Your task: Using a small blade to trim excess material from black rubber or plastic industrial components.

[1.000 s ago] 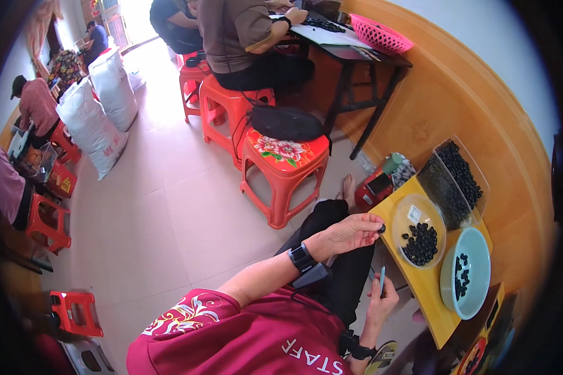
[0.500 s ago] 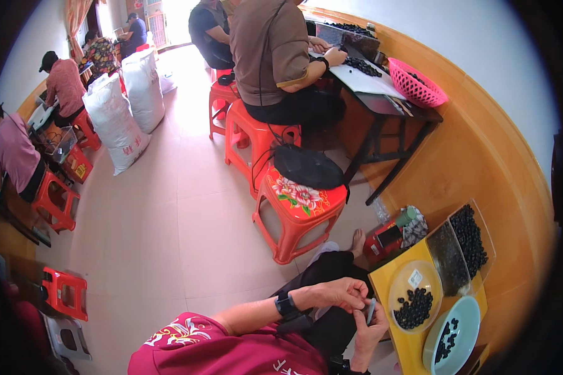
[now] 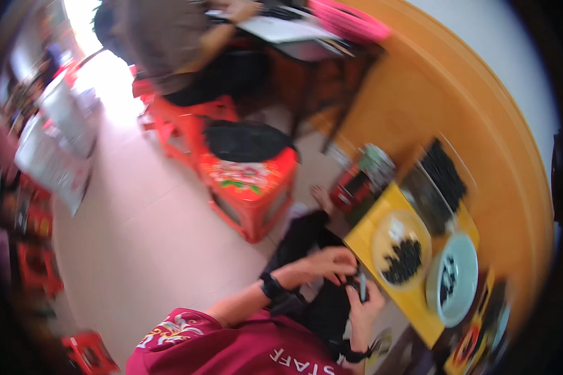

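In front of my lap my left hand [image 3: 331, 262] is closed, its fingertips pressed together near a small dark piece too blurred to name. My right hand [image 3: 369, 303] is wrapped around a slim pale blue-grey tool [image 3: 363, 286], its tip close to the left fingertips. Just right of both hands a round pale plate [image 3: 388, 234] bears a heap of small black pieces [image 3: 403, 262] on the yellow tabletop [image 3: 364, 237]. Beside it, a light blue bowl [image 3: 468, 275] holds several more black pieces.
A clear box [image 3: 426, 197] with black pieces stands against the wall. Red stools [image 3: 250, 200], one with a black bag [image 3: 244, 140] on it, stand ahead. Another person [image 3: 162, 44] sits at a dark table. White sacks [image 3: 53, 165] stand at left.
The view has swung and blurred, so the room appears shifted to the left and the things at lower right show more. Both hands remain together, with the tool still in my right hand.
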A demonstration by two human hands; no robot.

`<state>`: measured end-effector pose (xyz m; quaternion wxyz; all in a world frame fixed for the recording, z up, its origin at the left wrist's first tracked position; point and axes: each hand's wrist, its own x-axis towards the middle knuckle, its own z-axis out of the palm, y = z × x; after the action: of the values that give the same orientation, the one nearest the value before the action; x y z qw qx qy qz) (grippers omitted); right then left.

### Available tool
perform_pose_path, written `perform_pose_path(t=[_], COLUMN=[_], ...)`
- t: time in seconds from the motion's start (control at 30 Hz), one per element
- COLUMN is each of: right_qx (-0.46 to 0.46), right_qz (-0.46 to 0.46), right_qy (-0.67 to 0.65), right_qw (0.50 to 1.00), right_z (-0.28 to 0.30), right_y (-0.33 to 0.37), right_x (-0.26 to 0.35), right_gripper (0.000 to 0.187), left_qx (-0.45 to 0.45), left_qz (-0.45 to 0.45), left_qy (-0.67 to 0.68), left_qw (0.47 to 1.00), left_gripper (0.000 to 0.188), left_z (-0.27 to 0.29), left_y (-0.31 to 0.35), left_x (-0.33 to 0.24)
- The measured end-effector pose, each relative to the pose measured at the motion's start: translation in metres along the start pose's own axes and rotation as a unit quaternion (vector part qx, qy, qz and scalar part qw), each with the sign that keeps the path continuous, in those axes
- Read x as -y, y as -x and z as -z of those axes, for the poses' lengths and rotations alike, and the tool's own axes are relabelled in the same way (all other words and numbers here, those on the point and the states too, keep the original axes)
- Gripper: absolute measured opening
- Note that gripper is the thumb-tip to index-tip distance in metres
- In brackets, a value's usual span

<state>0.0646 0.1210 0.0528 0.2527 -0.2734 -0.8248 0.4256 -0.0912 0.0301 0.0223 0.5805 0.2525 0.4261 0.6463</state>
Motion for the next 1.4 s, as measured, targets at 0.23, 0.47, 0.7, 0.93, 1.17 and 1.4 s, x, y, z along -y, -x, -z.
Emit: perform_pose_path(t=[0.23, 0.47, 0.7, 0.93, 1.17, 1.4], right_qx=[-0.095, -0.26, -0.302, -0.333, -0.312, -0.231], right_qz=[-0.093, -0.101, -0.135, -0.053, -0.087, -0.118], right_qy=[-0.02, 0.14, 0.232, 0.131, 0.127, -0.004], right_qw=[0.991, 0.95, 0.915, 0.932, 0.938, 0.966], right_z=[0.046, 0.164, 0.232, 0.197, 0.176, 0.115], right_y=[0.01, -0.007, -0.042, -0.023, 0.007, 0.028], right_x=[-0.013, -0.087, -0.11, -0.111, -0.097, -0.084], right_gripper=[0.024, 0.023, 0.039, 0.026, 0.02, 0.016], left_qx=[-0.099, -0.101, -0.106, -0.11, -0.077, -0.084], left_qz=[0.025, 0.015, 0.003, -0.003, -0.035, -0.011], left_qy=[-0.011, 0.007, -0.063, -0.086, -0.24, -0.086], left_qw=[0.995, 0.995, 0.992, 0.99, 0.967, 0.993], left_gripper=[0.019, 0.013, 0.017, 0.017, 0.019, 0.017], left_z=[0.012, -0.002, -0.039, -0.037, -0.03, -0.046], left_y=[-0.027, -0.062, -0.108, -0.147, -0.19, -0.179], left_x=[-0.015, -0.006, -0.015, -0.029, 0.001, -0.027])
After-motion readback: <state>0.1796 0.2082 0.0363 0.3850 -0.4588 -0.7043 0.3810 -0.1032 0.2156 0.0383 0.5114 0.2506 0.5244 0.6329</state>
